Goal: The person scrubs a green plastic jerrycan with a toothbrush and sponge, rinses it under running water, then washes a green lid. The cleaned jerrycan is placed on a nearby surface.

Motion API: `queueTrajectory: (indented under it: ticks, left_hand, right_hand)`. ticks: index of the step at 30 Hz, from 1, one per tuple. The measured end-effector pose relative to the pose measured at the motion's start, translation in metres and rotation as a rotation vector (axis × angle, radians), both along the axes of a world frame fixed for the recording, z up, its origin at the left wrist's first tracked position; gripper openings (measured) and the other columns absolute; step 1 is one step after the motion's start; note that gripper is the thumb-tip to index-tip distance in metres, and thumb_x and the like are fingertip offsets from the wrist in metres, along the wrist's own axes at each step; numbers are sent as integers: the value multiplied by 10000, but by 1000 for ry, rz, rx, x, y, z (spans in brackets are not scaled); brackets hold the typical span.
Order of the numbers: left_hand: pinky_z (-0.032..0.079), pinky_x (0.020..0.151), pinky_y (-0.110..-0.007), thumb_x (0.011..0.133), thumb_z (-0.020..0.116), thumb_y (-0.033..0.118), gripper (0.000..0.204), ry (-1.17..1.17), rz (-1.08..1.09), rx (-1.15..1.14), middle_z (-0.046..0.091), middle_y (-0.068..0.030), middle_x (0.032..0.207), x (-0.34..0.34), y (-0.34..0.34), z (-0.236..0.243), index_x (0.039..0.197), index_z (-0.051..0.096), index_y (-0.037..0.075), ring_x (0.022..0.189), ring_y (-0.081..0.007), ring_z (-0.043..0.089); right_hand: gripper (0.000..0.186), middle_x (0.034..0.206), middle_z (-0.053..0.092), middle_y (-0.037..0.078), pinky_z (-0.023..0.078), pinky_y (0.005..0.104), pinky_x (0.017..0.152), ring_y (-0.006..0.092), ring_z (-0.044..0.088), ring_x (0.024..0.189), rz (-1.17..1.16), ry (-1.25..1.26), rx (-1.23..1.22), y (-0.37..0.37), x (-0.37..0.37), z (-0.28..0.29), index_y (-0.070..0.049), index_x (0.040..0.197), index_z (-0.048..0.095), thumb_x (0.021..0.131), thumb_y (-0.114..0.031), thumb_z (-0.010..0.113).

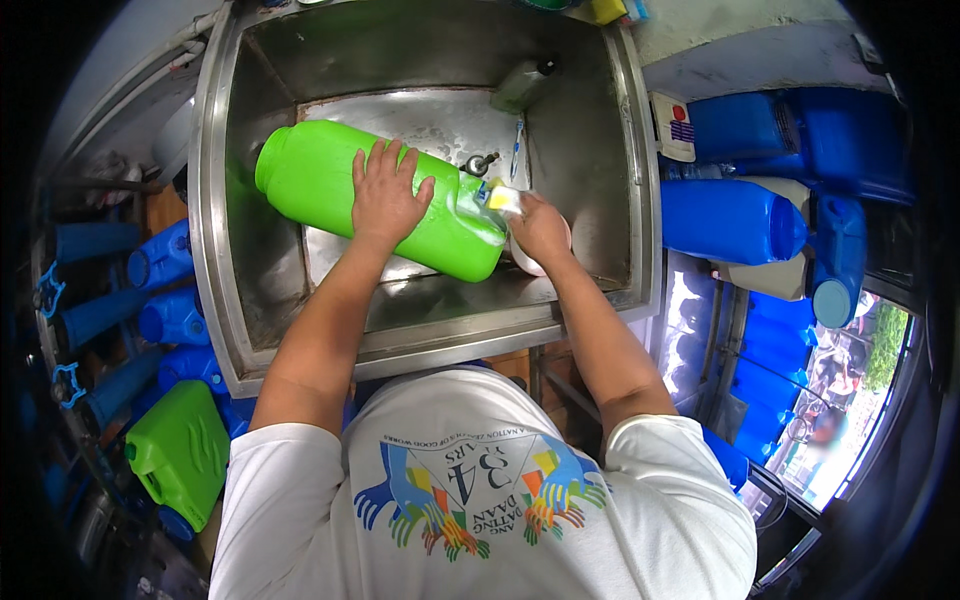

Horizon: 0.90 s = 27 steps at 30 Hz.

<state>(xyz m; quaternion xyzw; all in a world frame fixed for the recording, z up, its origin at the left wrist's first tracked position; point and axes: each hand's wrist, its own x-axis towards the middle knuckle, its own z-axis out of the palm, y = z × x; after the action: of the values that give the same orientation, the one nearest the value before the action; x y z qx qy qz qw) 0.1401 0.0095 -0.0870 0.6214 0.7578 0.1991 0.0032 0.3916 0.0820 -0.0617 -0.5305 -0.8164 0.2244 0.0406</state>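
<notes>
A large green plastic container (315, 190) lies slantwise across the steel sink (625, 100). My left hand (390, 195) rests on it with fingers spread. My right hand (540, 230) grips a yellow-and-white scrubber (503, 200) against the container's right end, where white suds streak the surface. Beneath that hand sits a pale pink bowl (528, 262), partly hidden. A thin blue-and-white brush (517, 150) lies farther back, beside a small metal fitting (476, 163). A translucent bottle (515, 85) is in the sink's back right corner.
Blue jugs (730, 225) are stacked at the right, near a bright opening (840, 390). More blue containers (165, 260) sit on a rack at the left, with a green jerrycan (175, 455) lower down. A yellow sponge (608, 10) lies behind the sink.
</notes>
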Motion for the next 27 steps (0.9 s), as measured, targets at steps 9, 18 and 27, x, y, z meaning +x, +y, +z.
queueTrajectory:
  ticks: [9,18,27]
  left_hand:
    - [242,1175,-538,875,646,401,499,-64,-148,-13,530,-121,1398,-14,1,3,1284,618,117,1374,-325,411]
    - [268,1168,-527,842,682,409,504,-149,-221,-35,538,-137,1382,-28,3,2,1238,643,99,1366,-339,424]
    - [298,1169,-447,840,631,626,974,-508,318,-364,442,-285,1469,-222,34,-26,1516,320,-1,1412,-408,372]
  right_hand:
    - [461,1084,725,106,485,340,937,185,651,979,91,264,-626,51,-15,-4,-10,1246,640,874,-273,711]
    - [315,972,700,109,486,434,870,320,632,966,879,-145,0,43,-53,34,-65,1006,710,696,-106,677]
    - [646,1435,483,267,343,458,1139,402,455,1338,591,-30,271,-17,-69,11,51,1377,484,799,-177,662]
